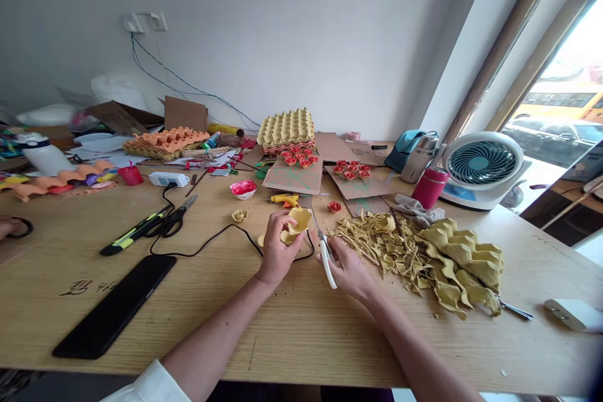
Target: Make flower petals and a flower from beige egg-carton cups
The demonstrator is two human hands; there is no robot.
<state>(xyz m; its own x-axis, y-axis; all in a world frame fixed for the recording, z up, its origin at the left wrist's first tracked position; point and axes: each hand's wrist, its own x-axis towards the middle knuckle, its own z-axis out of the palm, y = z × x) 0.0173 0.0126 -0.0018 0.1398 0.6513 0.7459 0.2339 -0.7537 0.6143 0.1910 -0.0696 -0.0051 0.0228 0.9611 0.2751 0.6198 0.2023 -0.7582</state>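
Between the fingers and thumb of my left hand [277, 248] is a yellow egg carton cup [300, 220], its opening facing up. My right hand [349, 267] grips white-handled scissors [328, 264], whose blades point away from me, just right of the cup. Another yellow carton piece [286, 237] shows partly behind my left fingers. Just beyond lie a yellow glue gun [285, 200], a small yellow carton rose [240, 215] and a red rose [334, 206]. A heap of yellow carton scraps [381, 245] spreads to the right of my right hand.
Black scissors [173, 220], a cutter knife [134, 230] and a black tablet-like slab [115, 308] lie at left, with a black cord [211, 240] crossing the table. Egg trays [285, 129] and red flowers on cardboard [294, 179] stand behind. A fan [485, 166] stands right; another person's hand [12, 226] shows far left.
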